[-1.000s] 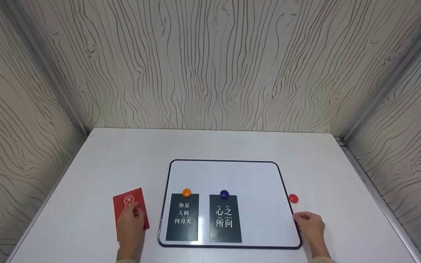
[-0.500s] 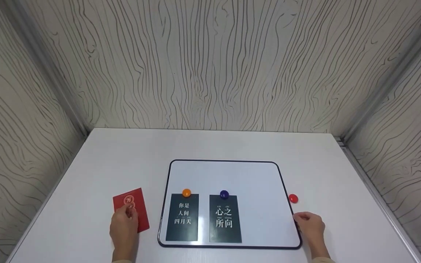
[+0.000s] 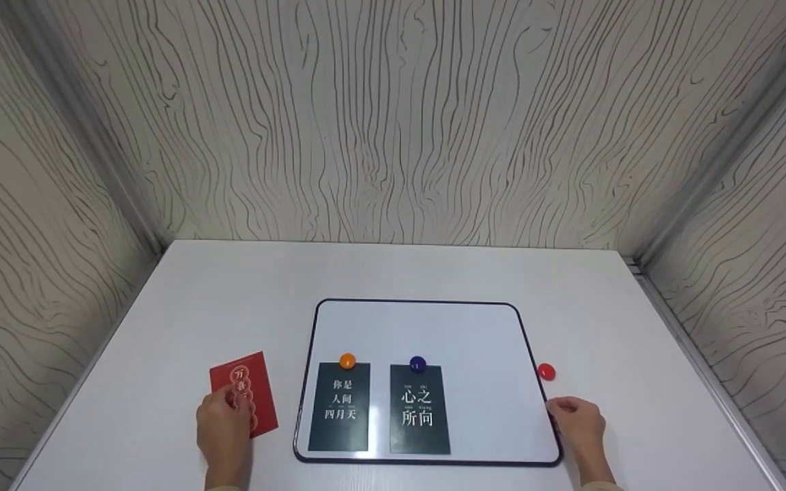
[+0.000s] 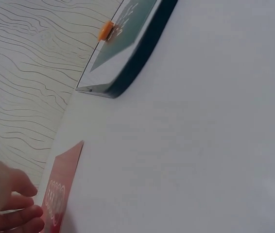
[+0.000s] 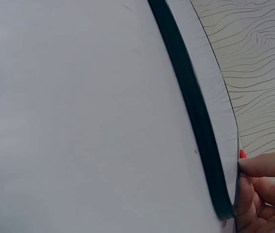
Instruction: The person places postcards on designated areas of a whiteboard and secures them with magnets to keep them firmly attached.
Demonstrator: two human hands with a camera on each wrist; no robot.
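Note:
A red envelope (image 3: 265, 399) with gold lettering lies slightly turned on the table, left of the whiteboard (image 3: 495, 361). Over its lower left part is my left hand (image 3: 224, 423), fingers loosely bent. The left wrist view shows the thumb apart from the fingers (image 4: 23, 218), with nothing pinched between them. My right hand (image 3: 580, 423) pinches the whiteboard's right edge near the lower corner; in the right wrist view the thumb (image 5: 264, 164) is right at that edge. On the board lie two dark green cards with white characters: a left card (image 3: 338, 433) and a right card (image 3: 420, 440).
An orange magnet (image 3: 347, 361) sits at the left card's top edge, a dark blue magnet (image 3: 417, 364) at the right card's. A red magnet (image 3: 546, 372) is beside the board's right edge, above my right hand. Wood-patterned walls (image 3: 379, 123) enclose the white table (image 3: 243, 286).
My left hand has moved left and slightly toward me across the red envelope, uncovering more of its lettering. The envelope stays in place, and my right hand keeps its hold on the whiteboard's edge.

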